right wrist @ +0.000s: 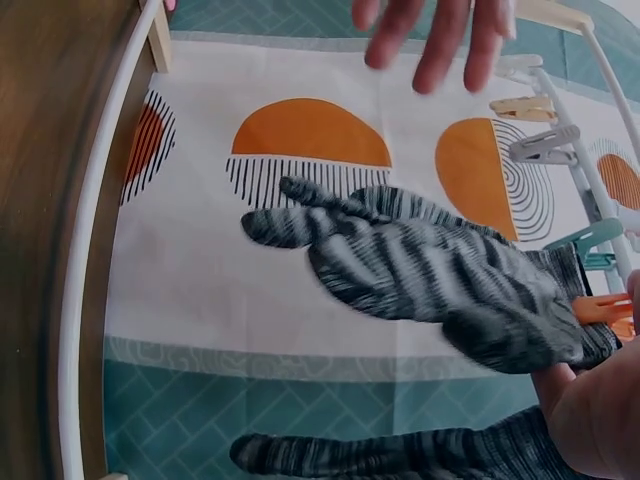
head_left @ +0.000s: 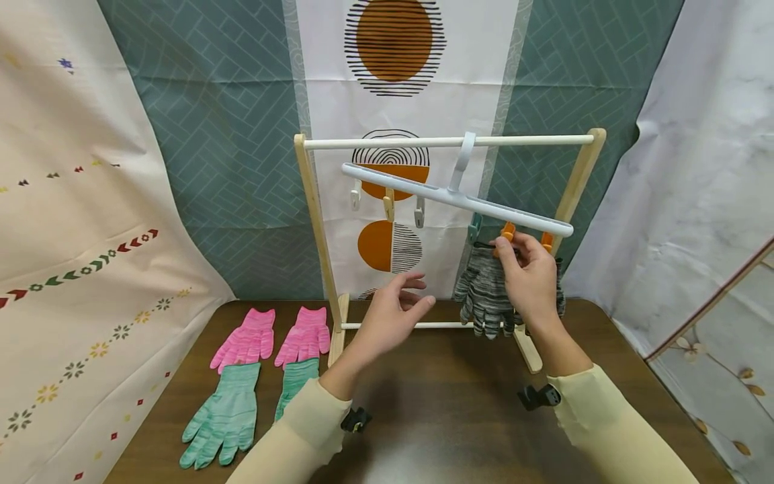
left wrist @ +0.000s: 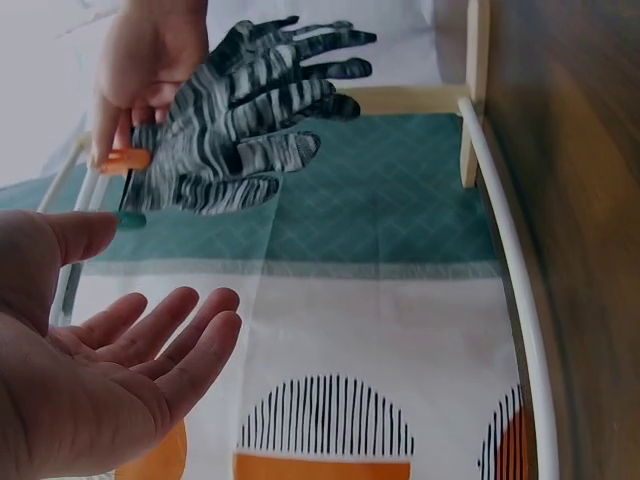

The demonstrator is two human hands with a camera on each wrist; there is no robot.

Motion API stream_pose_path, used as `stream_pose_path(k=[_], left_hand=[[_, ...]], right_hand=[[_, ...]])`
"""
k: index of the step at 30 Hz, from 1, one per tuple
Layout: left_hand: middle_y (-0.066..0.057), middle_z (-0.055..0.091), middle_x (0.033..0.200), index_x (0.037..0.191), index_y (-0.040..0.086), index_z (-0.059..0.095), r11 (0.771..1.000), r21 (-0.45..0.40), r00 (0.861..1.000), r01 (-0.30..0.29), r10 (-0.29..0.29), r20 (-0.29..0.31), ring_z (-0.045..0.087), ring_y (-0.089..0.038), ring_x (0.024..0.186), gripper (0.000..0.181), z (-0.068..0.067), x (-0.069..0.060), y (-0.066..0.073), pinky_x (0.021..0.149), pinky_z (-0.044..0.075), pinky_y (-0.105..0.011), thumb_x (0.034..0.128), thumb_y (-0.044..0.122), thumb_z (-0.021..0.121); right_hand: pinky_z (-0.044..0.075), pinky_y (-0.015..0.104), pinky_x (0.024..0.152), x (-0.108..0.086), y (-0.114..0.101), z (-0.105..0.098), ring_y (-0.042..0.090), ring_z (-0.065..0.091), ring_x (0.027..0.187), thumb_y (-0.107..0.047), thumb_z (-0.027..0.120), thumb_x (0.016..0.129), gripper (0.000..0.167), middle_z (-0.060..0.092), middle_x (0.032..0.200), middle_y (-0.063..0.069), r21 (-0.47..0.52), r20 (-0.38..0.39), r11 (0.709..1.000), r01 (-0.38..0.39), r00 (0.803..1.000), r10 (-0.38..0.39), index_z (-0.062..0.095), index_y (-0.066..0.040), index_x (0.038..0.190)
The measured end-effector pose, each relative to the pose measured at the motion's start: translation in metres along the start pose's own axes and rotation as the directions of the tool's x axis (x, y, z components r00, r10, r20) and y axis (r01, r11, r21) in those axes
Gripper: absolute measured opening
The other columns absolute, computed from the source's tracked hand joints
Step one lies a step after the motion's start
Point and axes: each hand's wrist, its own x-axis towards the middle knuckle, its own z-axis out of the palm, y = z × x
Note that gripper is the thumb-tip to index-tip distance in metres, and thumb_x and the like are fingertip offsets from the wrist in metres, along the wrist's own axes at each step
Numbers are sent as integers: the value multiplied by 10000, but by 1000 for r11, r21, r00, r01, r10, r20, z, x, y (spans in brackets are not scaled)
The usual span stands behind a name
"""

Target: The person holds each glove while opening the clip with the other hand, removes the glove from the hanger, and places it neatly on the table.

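Right hand point(head_left: 533, 278) on clip point(head_left: 508, 232) (orange)

We wear a pale yellow left sleeve point(head_left: 299, 433) and a matching right sleeve point(head_left: 607, 417), plus a small black left-wrist device point(head_left: 356, 420) and a similar right-wrist device point(head_left: 539, 397).

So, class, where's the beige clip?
In the head view, the beige clip hangs left of centre on the hanger, between the white clip and grey clip.

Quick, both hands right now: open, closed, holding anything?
Left hand: open, fingers relaxed, holding nothing.
Right hand: closed, pinching an orange clip at a gray striped glove's cuff.
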Motion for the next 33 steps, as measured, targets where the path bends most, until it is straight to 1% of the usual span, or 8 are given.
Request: stream_pose_path(k=[4, 8, 12, 14, 18, 23, 28, 33], left_hand=[[-72, 675, 1339, 1496, 99, 564, 999, -42, 999, 10, -8, 32, 692, -248, 1161, 502, 11, 12, 5, 998, 561, -424, 1038, 233, 719], [-67, 684, 1340, 1502, 115, 569, 998, -56, 999, 20, -17, 49, 694, -242, 1166, 500, 19, 25, 11, 967, 574, -396, 1045, 265, 707], [-85, 701, 1335, 1502, 102, 580, 996, -90, 998, 27, -22, 51, 701, -240, 1150, 506, 27, 38, 14, 926, 589, -387, 1047, 288, 700], [-95, 702, 1336, 1502, 91, 583, 993, -111, 998, 31, -24, 60, 703, -234, 1145, 506, 31, 44, 15, 910, 592, -377, 1051, 290, 694], [-109, 694, 1336, 1498, 73, 590, 987, -152, 997, 44, -33, 72, 701, -231, 1146, 503, 39, 54, 20, 928, 586, -369, 1057, 296, 685], [-134, 682, 1352, 1509, 18, 561, 981, -178, 996, 75, -63, 67, 671, -243, 1194, 557, 47, 61, 26, 995, 555, -391, 1053, 309, 695], [-135, 680, 1373, 1492, -10, 566, 979, -180, 995, 95, -87, 53, 639, -241, 1262, 558, 52, 64, 29, 1042, 527, -398, 1046, 294, 710], [-123, 716, 1324, 1456, 0, 606, 971, -217, 994, 102, -93, 51, 676, -206, 1191, 500, 55, 65, 30, 985, 555, -377, 1045, 264, 715]], right_hand=[[386, 254, 663, -1, -2, -1, 121, 576, 816, -321, 626, 1095, 383, 764, 1126, 149, 16, 0, 1000, 0, 1000, 0, 702, -8, 1304], [397, 245, 666, -3, -4, 0, 109, 581, 817, -315, 627, 1095, 368, 764, 1116, 155, 25, 5, 1000, -8, 1000, 8, 707, -22, 1303], [408, 248, 684, -3, -8, 0, 118, 584, 821, -326, 624, 1096, 382, 767, 1097, 163, 45, 14, 999, 0, 1000, -1, 697, -9, 1297], [423, 245, 712, -3, -9, 0, 114, 604, 855, -333, 622, 1096, 397, 768, 1096, 174, 56, 19, 998, 2, 1000, -3, 687, 2, 1299], [443, 230, 731, -4, -11, 1, 102, 641, 905, -335, 611, 1101, 430, 763, 1110, 200, 68, 35, 998, -4, 999, 2, 652, 25, 1332], [480, 201, 758, -4, -10, 3, 75, 677, 949, -326, 610, 1101, 456, 759, 1120, 216, 72, 39, 997, -6, 999, 3, 624, 48, 1361], [488, 195, 772, -4, -10, 4, 56, 682, 964, -319, 620, 1097, 449, 764, 1125, 212, 69, 30, 998, 0, 1000, -2, 634, 52, 1349], [483, 198, 778, -5, -10, 2, 46, 679, 977, -304, 626, 1096, 438, 769, 1131, 201, 59, 29, 998, 0, 1000, -2, 634, 51, 1353]])
